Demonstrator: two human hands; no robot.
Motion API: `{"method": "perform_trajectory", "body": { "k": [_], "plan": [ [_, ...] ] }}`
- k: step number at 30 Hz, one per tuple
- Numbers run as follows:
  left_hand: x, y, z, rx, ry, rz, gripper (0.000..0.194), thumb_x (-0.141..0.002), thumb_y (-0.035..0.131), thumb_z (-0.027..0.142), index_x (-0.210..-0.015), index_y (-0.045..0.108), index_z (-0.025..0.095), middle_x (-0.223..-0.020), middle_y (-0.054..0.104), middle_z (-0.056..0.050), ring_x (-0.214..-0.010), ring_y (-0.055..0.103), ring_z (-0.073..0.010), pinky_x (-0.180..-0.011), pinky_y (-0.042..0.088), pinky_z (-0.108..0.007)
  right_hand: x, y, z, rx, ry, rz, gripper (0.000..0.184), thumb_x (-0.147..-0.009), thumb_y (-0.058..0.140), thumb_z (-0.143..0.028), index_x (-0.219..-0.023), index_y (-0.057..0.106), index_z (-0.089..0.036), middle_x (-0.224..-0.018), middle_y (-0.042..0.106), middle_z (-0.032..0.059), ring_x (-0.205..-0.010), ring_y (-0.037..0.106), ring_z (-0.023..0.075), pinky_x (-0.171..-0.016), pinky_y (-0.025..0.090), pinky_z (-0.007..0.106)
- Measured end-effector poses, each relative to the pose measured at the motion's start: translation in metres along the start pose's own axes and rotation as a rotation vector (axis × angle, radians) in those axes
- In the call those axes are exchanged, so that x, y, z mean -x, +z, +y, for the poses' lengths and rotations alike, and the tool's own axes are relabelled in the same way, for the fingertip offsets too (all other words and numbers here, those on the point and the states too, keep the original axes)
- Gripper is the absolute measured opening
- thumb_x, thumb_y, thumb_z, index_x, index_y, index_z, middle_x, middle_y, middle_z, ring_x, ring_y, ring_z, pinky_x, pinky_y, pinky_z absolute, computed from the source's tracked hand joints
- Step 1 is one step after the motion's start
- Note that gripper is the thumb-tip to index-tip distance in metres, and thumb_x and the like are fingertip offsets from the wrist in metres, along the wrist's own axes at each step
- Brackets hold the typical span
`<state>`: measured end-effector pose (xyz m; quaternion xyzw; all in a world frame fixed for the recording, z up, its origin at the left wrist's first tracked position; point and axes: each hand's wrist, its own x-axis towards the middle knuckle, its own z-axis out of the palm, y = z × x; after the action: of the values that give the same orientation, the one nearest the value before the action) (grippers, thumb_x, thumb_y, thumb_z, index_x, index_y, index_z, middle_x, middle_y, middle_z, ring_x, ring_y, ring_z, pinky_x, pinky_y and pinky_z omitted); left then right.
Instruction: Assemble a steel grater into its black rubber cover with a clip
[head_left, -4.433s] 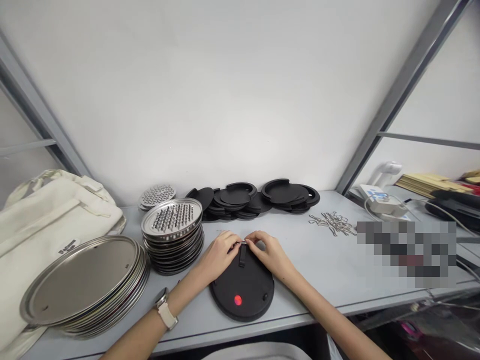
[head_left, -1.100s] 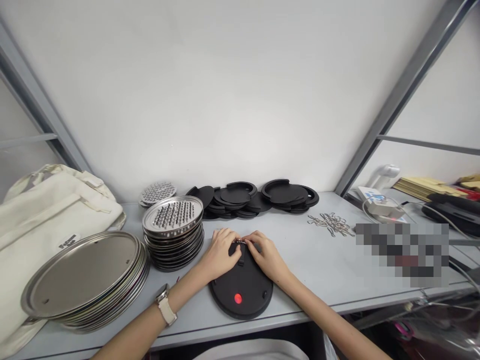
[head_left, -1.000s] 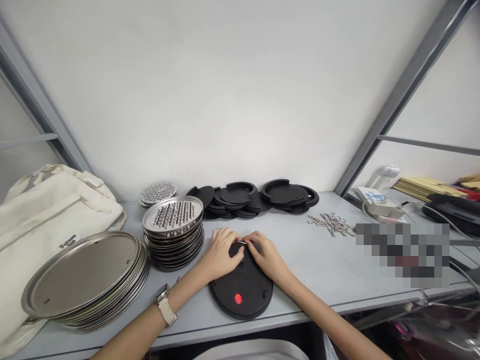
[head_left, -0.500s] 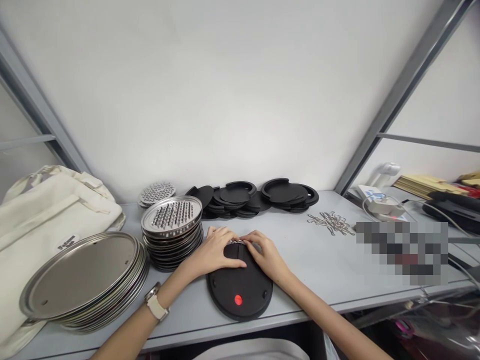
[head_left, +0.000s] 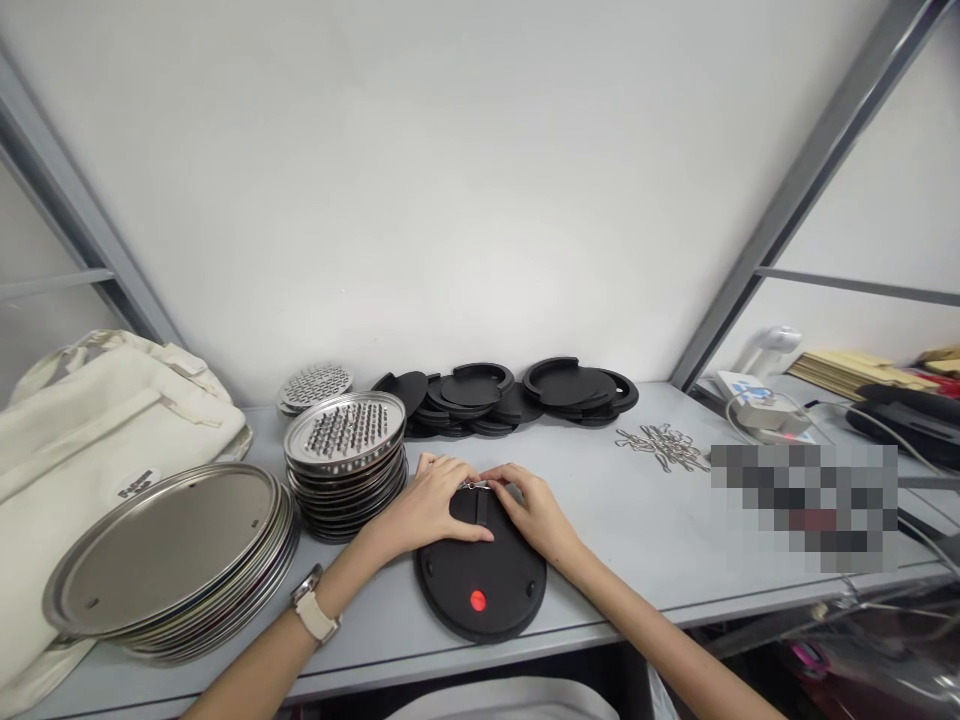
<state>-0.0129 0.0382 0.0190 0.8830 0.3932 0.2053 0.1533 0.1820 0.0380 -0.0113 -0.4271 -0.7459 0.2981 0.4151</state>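
Note:
A round black disc (head_left: 484, 580) with a red dot lies flat near the table's front edge. My left hand (head_left: 429, 503) rests on its far left part, thumb laid across the disc, fingertips pinched on a small metal wire clip (head_left: 475, 486) at the disc's far rim. My right hand (head_left: 529, 510) sits on the far right part, its fingertips pinched on the same clip from the other side. A watch with a pale strap is on my left wrist.
Left of the disc stand a stack of perforated metal trays (head_left: 345, 460) and a stack of large steel plates (head_left: 169, 555); a cream bag (head_left: 90, 430) lies behind. Black rings and discs (head_left: 510, 395) line the wall. Loose wire clips (head_left: 664, 445) lie right.
Both hands have stayed at the disc's far rim on the clip. My left hand shifted a little left and its thumb now lies across the disc; the disc turned slightly.

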Motion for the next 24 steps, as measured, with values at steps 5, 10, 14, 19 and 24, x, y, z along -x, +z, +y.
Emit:
{"method": "perform_trajectory", "body": {
  "k": [5, 10, 14, 19, 24],
  "plan": [
    [-0.0010, -0.0004, -0.0006, -0.045, 0.042, 0.008, 0.053, -0.068, 0.065, 0.064, -0.096, 0.056, 0.020, -0.095, 0.056, -0.004, -0.093, 0.048, -0.0231, -0.088, 0.028, -0.036, -0.0002, 0.0003, 0.0006, 0.072, -0.006, 0.012, 0.026, -0.086, 0.048, -0.011, -0.095, 0.070, -0.021, -0.091, 0.068, 0.0047, -0.088, 0.060, 0.0192, -0.085, 0.045, 0.033],
    [-0.0008, -0.0008, 0.0000, -0.056, 0.057, 0.017, 0.053, -0.069, 0.064, 0.065, -0.096, 0.057, 0.019, -0.094, 0.057, -0.004, -0.091, 0.050, -0.0219, -0.088, 0.028, -0.036, -0.0003, 0.0003, 0.0003, 0.121, -0.024, 0.002, 0.027, -0.087, 0.047, -0.012, -0.096, 0.071, -0.022, -0.089, 0.065, 0.0058, -0.087, 0.059, 0.0202, -0.083, 0.045, 0.034],
    [-0.0001, -0.0010, 0.0005, -0.061, 0.064, 0.026, 0.054, -0.069, 0.063, 0.065, -0.097, 0.057, 0.020, -0.093, 0.058, -0.004, -0.091, 0.050, -0.0217, -0.089, 0.028, -0.035, -0.0007, 0.0006, 0.0004, 0.116, -0.028, 0.001, 0.027, -0.088, 0.047, -0.011, -0.096, 0.070, -0.022, -0.089, 0.064, 0.0056, -0.087, 0.059, 0.0199, -0.083, 0.045, 0.034],
    [-0.0003, -0.0007, 0.0005, -0.052, 0.072, 0.034, 0.053, -0.069, 0.064, 0.064, -0.098, 0.058, 0.020, -0.092, 0.059, -0.003, -0.091, 0.050, -0.0214, -0.089, 0.028, -0.036, -0.0016, 0.0008, 0.0014, 0.113, -0.030, -0.003, 0.027, -0.087, 0.047, -0.011, -0.096, 0.070, -0.022, -0.089, 0.064, 0.0053, -0.087, 0.059, 0.0199, -0.083, 0.045, 0.034],
    [-0.0007, 0.0006, 0.0002, -0.050, 0.068, 0.045, 0.053, -0.068, 0.066, 0.063, -0.096, 0.059, 0.019, -0.092, 0.059, -0.003, -0.091, 0.050, -0.0209, -0.089, 0.029, -0.035, -0.0016, 0.0014, 0.0030, 0.106, -0.046, 0.003, 0.026, -0.088, 0.047, -0.011, -0.096, 0.070, -0.021, -0.088, 0.064, 0.0053, -0.086, 0.058, 0.0198, -0.082, 0.045, 0.034]
  ]
}}
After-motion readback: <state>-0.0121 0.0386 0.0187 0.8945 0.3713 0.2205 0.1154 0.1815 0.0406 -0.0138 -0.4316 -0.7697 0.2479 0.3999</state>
